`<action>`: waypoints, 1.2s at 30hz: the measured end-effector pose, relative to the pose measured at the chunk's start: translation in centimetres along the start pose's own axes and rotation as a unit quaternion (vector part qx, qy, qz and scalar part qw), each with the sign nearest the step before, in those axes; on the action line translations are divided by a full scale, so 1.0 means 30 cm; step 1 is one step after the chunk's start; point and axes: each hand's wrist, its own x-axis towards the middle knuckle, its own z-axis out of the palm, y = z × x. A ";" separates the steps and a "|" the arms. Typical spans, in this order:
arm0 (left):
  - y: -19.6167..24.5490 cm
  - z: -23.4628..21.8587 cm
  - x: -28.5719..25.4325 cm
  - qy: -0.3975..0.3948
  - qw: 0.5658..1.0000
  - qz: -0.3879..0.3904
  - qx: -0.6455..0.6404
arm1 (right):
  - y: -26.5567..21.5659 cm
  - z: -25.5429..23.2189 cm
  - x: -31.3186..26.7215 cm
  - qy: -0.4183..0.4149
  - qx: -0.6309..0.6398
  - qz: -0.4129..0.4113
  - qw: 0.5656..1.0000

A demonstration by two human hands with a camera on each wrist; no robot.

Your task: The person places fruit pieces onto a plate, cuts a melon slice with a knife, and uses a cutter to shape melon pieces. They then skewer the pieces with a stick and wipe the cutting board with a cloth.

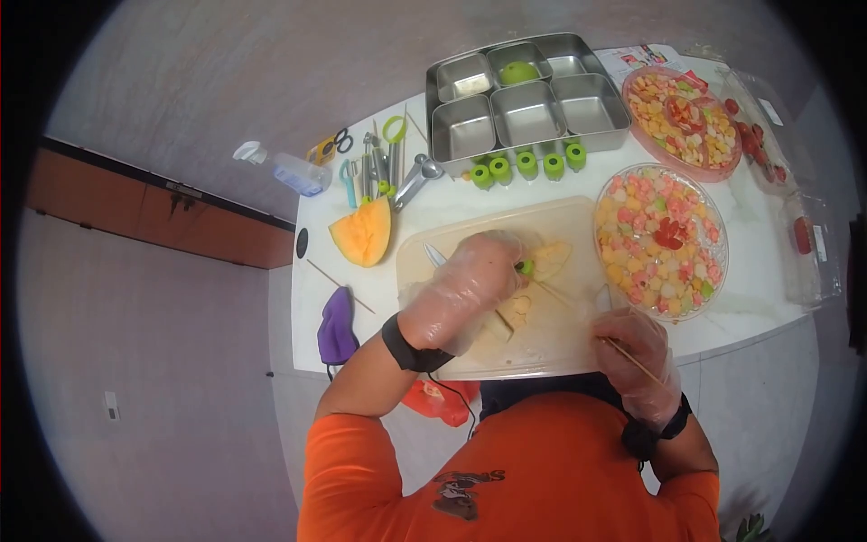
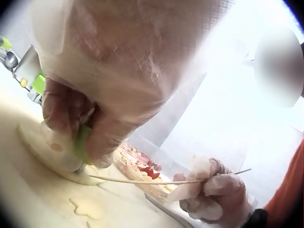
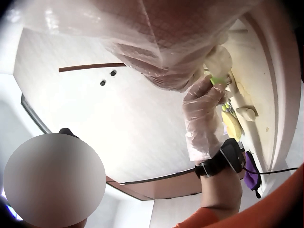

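Note:
My left hand (image 1: 474,280), in a clear plastic glove, grips a small green-handled cutter (image 2: 83,145) over a pale melon slice (image 2: 35,152) on the cutting board (image 1: 564,348). The gloved right hand (image 1: 637,357) holds a thin wooden skewer (image 2: 142,182), whose tip reaches the cutter's lower end in the left wrist view. Cut melon pieces (image 1: 521,307) lie on the board below the left hand. A knife blade (image 1: 435,255) shows beyond that hand, the rest of it hidden. Another pale blade (image 1: 603,296) lies just ahead of the right hand.
Right of the board stands a clear dish (image 1: 720,271) of cut fruit, with a pink divided tray (image 1: 637,135) behind. Several green-handled cutters (image 1: 526,164) line the steel container (image 1: 438,149). An orange melon wedge (image 1: 363,233), a spray bottle (image 1: 302,174) and a purple cloth item (image 1: 337,330) sit left.

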 end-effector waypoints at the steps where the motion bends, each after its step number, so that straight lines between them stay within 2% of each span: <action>1: -0.005 0.004 -0.001 0.003 1.000 0.002 0.001 | -0.004 -0.005 -0.002 0.002 0.000 0.004 1.000; 4: -0.019 0.012 -0.011 0.013 0.999 -0.001 -0.030 | -0.008 -0.008 -0.012 0.002 0.003 0.009 1.000; 6: -0.024 0.009 -0.014 -0.004 0.995 -0.044 -0.093 | -0.013 -0.008 -0.029 0.007 0.005 0.023 1.000; 10: -0.068 0.018 -0.011 0.026 0.990 -0.032 -0.134 | 0.017 0.009 -0.059 0.045 0.012 0.035 0.998; 12: -0.064 0.001 -0.012 0.006 0.986 -0.078 -0.145 | 0.016 0.015 -0.055 0.054 0.010 0.042 0.998; 17: -0.078 0.010 -0.015 0.014 0.987 -0.068 -0.144 | 0.005 0.024 -0.035 0.067 -0.006 0.027 0.997; 22: -0.097 0.033 -0.010 0.020 0.982 -0.053 -0.182 | -0.012 0.030 -0.030 0.088 0.037 0.035 0.995; 23: -0.093 0.030 -0.011 0.016 0.983 -0.058 -0.176 | -0.004 0.034 -0.026 0.087 0.037 0.035 0.995; 25: -0.080 0.020 -0.010 0.011 0.983 -0.062 -0.170 | 0.018 0.044 -0.014 0.078 -0.021 -0.021 0.996; 36: -0.052 -0.021 0.006 -0.010 0.989 -0.085 -0.117 | 0.011 0.032 -0.011 0.002 -0.034 -0.004 0.999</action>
